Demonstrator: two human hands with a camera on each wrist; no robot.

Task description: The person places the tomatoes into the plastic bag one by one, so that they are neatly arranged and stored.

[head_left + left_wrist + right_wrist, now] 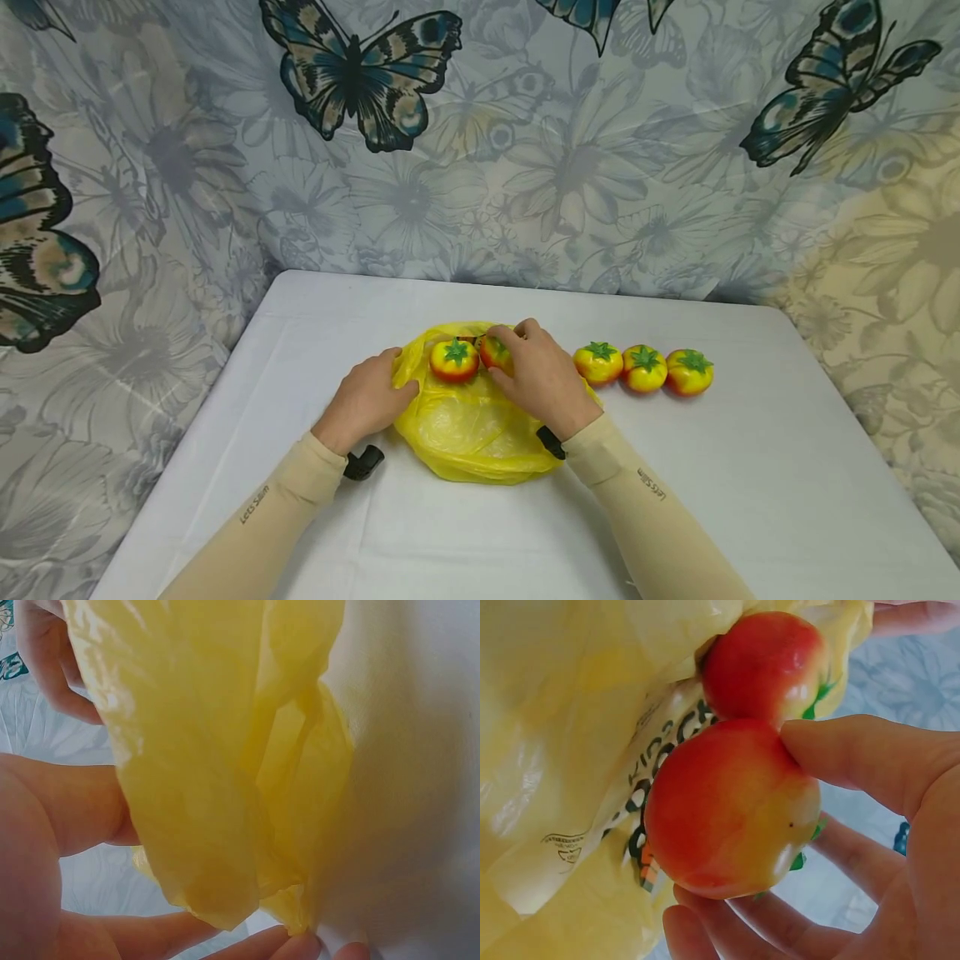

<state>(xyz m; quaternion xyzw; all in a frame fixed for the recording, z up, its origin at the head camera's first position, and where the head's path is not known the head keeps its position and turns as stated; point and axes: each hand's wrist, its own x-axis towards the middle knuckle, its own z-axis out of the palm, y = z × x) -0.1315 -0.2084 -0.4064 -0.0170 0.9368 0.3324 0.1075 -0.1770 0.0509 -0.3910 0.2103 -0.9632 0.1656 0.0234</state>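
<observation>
A yellow plastic bag (480, 433) lies on the white table with its mouth spread. My left hand (367, 400) holds the bag's left edge, thumb on the inner side; up close in the left wrist view, the film (195, 765) hangs between thumb and fingers. My right hand (546, 379) grips a red-and-yellow tomato (727, 810) with a green leafy top, thumb on one side and fingers on the other, over the bag's far part. Touching it is a second tomato (453, 362), which sits on the bag. Dark print on the bag (637, 802) shows behind them.
Three more tomatoes stand in a row to the right of the bag: a left one (598, 363), a middle one (644, 369) and a right one (689, 372). Behind the white table (750, 467) hangs cloth with butterflies and flowers (570, 167).
</observation>
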